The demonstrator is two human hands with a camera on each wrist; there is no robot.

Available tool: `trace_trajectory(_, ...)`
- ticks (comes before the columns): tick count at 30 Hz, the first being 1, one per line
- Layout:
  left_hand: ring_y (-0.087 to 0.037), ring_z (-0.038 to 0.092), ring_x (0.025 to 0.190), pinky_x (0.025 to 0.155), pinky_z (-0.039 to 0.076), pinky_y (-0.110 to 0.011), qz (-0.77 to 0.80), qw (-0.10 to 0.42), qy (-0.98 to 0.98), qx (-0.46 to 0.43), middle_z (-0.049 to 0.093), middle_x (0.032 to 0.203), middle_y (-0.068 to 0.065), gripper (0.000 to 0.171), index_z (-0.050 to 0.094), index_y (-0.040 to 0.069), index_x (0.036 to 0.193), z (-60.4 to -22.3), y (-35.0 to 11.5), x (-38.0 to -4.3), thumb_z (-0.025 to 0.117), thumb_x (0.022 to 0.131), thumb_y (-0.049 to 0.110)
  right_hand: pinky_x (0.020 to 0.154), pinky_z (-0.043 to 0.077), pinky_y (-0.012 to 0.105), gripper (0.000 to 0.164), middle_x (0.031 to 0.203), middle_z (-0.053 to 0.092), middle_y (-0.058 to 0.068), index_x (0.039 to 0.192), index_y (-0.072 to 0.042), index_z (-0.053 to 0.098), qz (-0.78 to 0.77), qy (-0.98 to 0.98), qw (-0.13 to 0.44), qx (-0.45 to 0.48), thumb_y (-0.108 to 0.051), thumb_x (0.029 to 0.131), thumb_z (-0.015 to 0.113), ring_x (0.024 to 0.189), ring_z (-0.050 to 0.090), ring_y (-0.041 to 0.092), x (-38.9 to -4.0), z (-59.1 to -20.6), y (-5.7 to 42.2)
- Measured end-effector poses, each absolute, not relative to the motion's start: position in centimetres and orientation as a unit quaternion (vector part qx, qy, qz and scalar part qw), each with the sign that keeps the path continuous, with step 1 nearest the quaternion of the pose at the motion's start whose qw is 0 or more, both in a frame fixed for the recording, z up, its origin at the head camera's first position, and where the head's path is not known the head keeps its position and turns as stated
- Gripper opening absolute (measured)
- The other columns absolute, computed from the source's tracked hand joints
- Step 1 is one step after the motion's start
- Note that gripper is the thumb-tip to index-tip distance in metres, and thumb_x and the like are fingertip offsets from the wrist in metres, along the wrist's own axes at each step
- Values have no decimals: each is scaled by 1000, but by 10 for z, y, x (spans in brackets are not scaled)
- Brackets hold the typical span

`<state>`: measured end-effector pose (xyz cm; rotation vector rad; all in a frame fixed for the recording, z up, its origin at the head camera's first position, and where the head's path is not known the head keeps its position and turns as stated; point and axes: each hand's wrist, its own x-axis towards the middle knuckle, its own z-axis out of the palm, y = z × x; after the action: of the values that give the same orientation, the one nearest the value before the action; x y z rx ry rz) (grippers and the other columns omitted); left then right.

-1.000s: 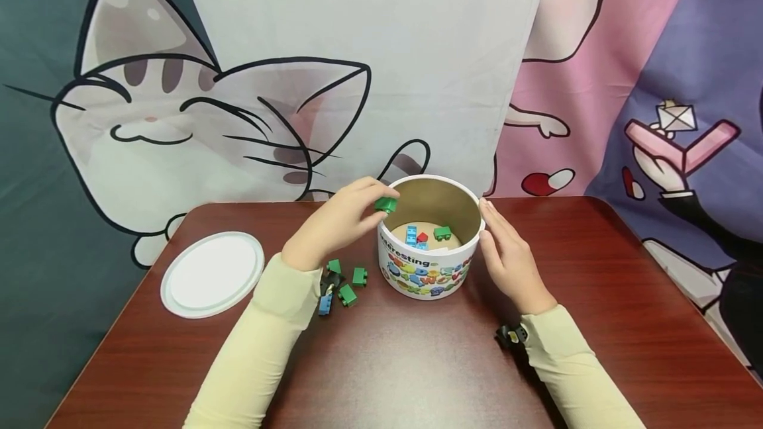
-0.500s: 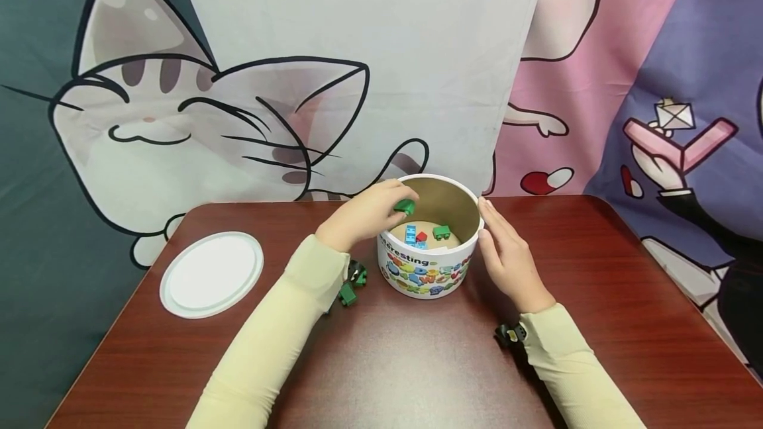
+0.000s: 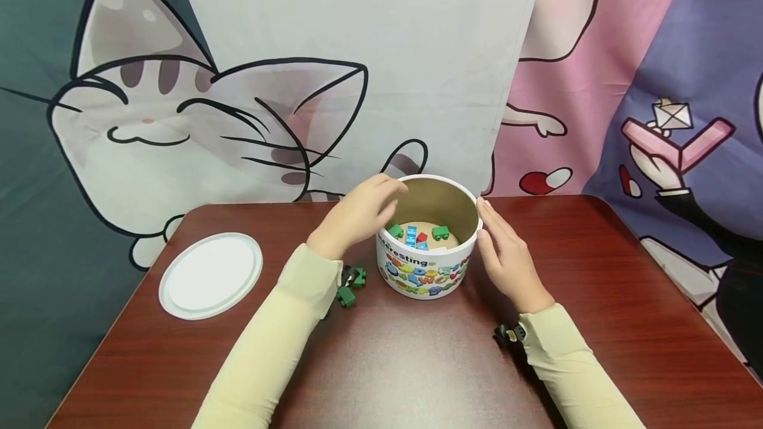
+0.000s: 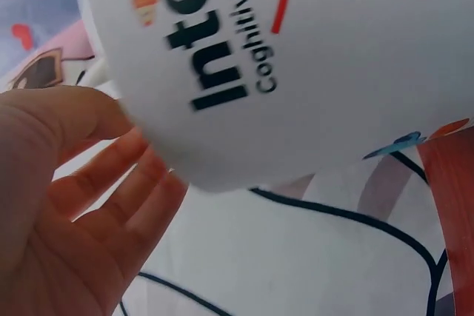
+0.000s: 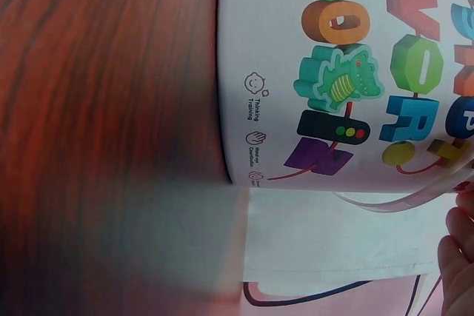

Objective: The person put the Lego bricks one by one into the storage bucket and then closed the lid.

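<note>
A round white bucket [image 3: 423,288] with colourful printed letters stands on the table. Inside lie a green toy brick [image 3: 396,231] by the left wall, another green brick [image 3: 440,233], a blue brick [image 3: 411,236] and a small red brick [image 3: 422,238]. Over the bucket's left rim hovers my left hand [image 3: 357,216], fingers loosely bent and holding nothing. In the left wrist view its fingertips lie by the rim, partly behind the bucket's wall [image 4: 318,72]. My right hand [image 3: 511,263] rests with straight fingers against the right side of the bucket, near the rim.
Left of the bucket, loose green bricks [image 3: 346,296] lie on the table, partly hidden by the left wrist and its camera. A white round lid [image 3: 210,275] lies further left. Behind the table [image 3: 405,363] hangs a cartoon-printed cloth [image 3: 441,71].
My left hand has carried a green brick over the rim and let it go. That brick now lies inside by the left wall, and the hand has drawn slightly back left. The right hand stays put.
</note>
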<state>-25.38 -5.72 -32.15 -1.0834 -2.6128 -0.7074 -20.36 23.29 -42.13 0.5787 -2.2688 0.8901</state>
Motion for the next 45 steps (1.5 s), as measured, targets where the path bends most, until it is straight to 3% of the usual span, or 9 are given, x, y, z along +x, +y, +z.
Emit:
trace_trajectory(5, -23, 63, 106, 93, 52, -38, -287, 166, -880, -338, 67, 118, -11, 27, 67, 3, 124, -320, -75, -243, 56, 99, 5, 119, 27, 26, 49, 153, 48, 13, 151, -6, 48, 339, -859, 312, 221, -15, 103, 56, 143, 43, 29, -204, -421, 233)
trace_trajectory(10, -25, 63, 105, 93, 52, -41, -301, 175, -893, -285, 67, 116, -11, 30, 66, 4, 126, -321, -97, -236, 57, 98, 9, 118, 25, 22, 49, 153, 48, 12, 150, -6, 48, 340, -858, 314, 222, -15, 102, 56, 141, 44, 33, -203, -420, 232)
trace_trajectory(22, -32, 57, 124, 108, 42, -50, -267, 34, -933, -240, 64, 128, -15, 32, 65, 4, 127, -352, -134, -229, 64, 98, 18, 118, 26, 24, 49, 154, 47, 10, 150, -6, 48, 341, -859, 313, 218, -14, 102, 56, 144, 41, 24, -203, -419, 232)
trace_trajectory(31, -35, 59, 119, 102, 47, -51, -240, -56, -944, -218, 65, 123, -18, 33, 65, 0, 125, -381, -151, -228, 71, 94, 12, 118, 25, 21, 49, 154, 47, 10, 150, -6, 49, 340, -858, 317, 221, -16, 103, 56, 144, 42, 24, -203, -420, 232)
trace_trajectory(37, -32, 64, 108, 95, 51, -48, -239, -83, -944, -212, 69, 113, -16, 29, 67, -1, 116, -394, -154, -231, 74, 90, 9, 118, 24, 21, 49, 153, 48, 13, 150, -6, 49, 343, -858, 314, 219, -13, 102, 56, 145, 40, 19, -202, -419, 232)
trace_trajectory(45, -26, 63, 100, 92, 52, -44, -221, -122, -948, -192, 70, 111, -13, 30, 70, -1, 116, -402, -148, -232, 78, 89, 11, 118, 26, 23, 49, 151, 49, 17, 150, -6, 49, 343, -857, 316, 219, -15, 103, 56, 144, 42, 24, -203, -421, 232)
